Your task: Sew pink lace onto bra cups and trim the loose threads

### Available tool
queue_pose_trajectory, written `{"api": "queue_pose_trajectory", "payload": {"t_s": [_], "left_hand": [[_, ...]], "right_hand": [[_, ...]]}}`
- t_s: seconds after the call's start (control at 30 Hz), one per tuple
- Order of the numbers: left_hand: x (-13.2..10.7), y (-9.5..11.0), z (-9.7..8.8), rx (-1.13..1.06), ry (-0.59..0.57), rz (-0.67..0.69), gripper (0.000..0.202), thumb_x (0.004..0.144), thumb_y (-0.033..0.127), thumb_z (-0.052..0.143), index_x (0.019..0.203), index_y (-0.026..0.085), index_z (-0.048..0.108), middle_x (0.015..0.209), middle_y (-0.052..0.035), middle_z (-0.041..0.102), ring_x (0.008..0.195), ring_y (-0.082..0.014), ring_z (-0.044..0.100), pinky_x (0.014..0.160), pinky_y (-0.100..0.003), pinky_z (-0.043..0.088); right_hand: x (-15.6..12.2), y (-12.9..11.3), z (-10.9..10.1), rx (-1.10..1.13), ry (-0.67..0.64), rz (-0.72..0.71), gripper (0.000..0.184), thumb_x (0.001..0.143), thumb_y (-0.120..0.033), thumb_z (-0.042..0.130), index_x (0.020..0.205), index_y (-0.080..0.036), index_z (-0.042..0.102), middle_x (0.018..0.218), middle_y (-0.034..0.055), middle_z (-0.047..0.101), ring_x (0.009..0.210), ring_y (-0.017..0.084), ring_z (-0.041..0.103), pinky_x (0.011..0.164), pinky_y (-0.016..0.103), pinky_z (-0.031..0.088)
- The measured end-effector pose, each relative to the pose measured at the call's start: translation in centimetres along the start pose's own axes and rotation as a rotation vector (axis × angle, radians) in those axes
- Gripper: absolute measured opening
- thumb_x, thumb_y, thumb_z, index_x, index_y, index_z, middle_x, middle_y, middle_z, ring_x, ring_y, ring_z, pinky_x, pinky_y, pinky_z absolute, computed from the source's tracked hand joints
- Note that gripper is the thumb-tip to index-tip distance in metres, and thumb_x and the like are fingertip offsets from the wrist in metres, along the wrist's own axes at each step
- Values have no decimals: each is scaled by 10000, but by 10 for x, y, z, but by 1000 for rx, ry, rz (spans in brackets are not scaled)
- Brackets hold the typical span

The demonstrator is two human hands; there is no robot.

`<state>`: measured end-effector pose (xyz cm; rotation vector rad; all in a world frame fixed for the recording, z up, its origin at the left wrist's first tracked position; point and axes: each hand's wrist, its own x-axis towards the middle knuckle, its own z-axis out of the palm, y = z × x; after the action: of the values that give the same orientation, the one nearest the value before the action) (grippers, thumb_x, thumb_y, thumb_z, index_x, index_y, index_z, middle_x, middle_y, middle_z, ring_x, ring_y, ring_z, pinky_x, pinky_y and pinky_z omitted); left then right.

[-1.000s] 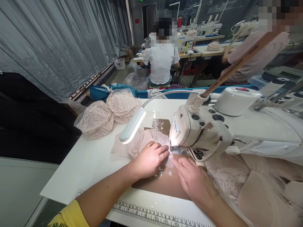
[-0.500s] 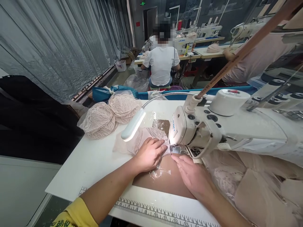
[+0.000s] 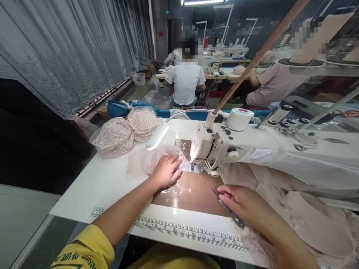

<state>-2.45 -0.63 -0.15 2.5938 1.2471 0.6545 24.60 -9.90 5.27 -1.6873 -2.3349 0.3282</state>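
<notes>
My left hand (image 3: 167,172) lies flat, fingers stretched out, on pale pink lace fabric (image 3: 155,158) left of the sewing machine's needle area (image 3: 193,167). The fabric's right end reaches the presser foot. My right hand (image 3: 238,201) is to the right, above the brown, shiny plate (image 3: 193,190) on the table. Its fingers are closed on a pair of dark thread snips (image 3: 231,214), with the blades pointing up and left. Part of the snips is hidden by the fingers.
Stacked lace cups (image 3: 114,136) sit at the table's back left. Beige fabric pieces (image 3: 305,220) are heaped at right, beneath the machine arm (image 3: 260,138). A lamp (image 3: 157,137) hangs over the lace. A printed ruler (image 3: 179,229) runs along the front edge. Two people work at machines beyond.
My right hand has left the needle area, moving right and toward me, and now has thread snips in its fingers. My left hand stays on the lace. The camera view has shifted.
</notes>
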Motion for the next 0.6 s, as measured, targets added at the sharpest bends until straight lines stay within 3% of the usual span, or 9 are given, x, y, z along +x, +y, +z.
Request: {"api": "queue_pose_trajectory", "payload": {"t_s": [0.07, 0.1, 0.2, 0.27, 0.37, 0.43, 0.5, 0.6], "left_hand": [[1, -4, -3, -53, 13, -42, 322, 874, 244, 505, 1144, 132, 640, 1278, -158, 571, 1171, -316, 502, 1016, -503, 363], [1, -6, -5, -72, 12, -54, 296, 874, 212, 494, 1102, 127, 661, 1252, -159, 591, 1154, -309, 521, 1007, -495, 379], [-4, -2, -18, -118, -60, -18, 234, 846, 138, 507, 959, 156, 712, 1131, -103, 672, 1073, -247, 590, 959, -399, 454], [-13, 9, -27, -197, -187, 90, 213, 816, 117, 554, 920, 194, 723, 1066, -45, 705, 1036, -194, 617, 952, -314, 471], [-30, 33, -39, -402, -428, 297, 231, 815, 105, 562, 958, 193, 721, 1105, -39, 694, 1068, -166, 611, 1040, -276, 407], [-38, 45, -46, -516, -508, 350, 232, 814, 138, 579, 1002, 172, 709, 1164, -70, 665, 1112, -190, 588, 1081, -313, 369], [-42, 47, -52, -573, -459, 272, 271, 804, 215, 624, 1064, 177, 690, 1217, -86, 631, 1152, -216, 559, 1067, -349, 382], [-35, 35, -56, -589, -227, -5, 400, 783, 317, 669, 1165, 200, 644, 1312, -105, 555, 1222, -251, 496, 1053, -390, 381]], "right_hand": [[-7, 2, 9, -147, -129, 8, 142, 807, -187, 530, 853, -217, 661, 691, 17, 646, 550, 153, 592, 463, 224, 399], [-10, 3, 16, -220, -154, 3, 235, 784, -131, 519, 952, -208, 666, 796, 51, 671, 614, 174, 621, 503, 241, 434], [-19, 8, 39, -360, -101, -106, 524, 711, 10, 447, 1161, -188, 627, 924, 93, 679, 709, 206, 649, 584, 284, 500], [-23, 14, 51, -408, -27, -167, 588, 673, 52, 421, 1182, -161, 625, 967, 108, 688, 774, 224, 660, 616, 299, 520], [-22, 22, 59, -404, 68, -169, 442, 794, -10, 390, 1126, -143, 651, 930, 102, 705, 721, 212, 668, 586, 307, 526], [-19, 26, 57, -339, 93, -156, 337, 892, -136, 377, 1068, -154, 664, 883, 87, 712, 676, 201, 670, 555, 306, 524], [-17, 26, 51, -252, 124, -147, 308, 924, -230, 377, 995, -169, 670, 887, 85, 720, 720, 208, 682, 569, 304, 532], [-15, 24, 43, -112, 202, -146, 291, 926, -290, 386, 902, -199, 661, 920, 87, 724, 803, 229, 682, 645, 329, 548]]}}
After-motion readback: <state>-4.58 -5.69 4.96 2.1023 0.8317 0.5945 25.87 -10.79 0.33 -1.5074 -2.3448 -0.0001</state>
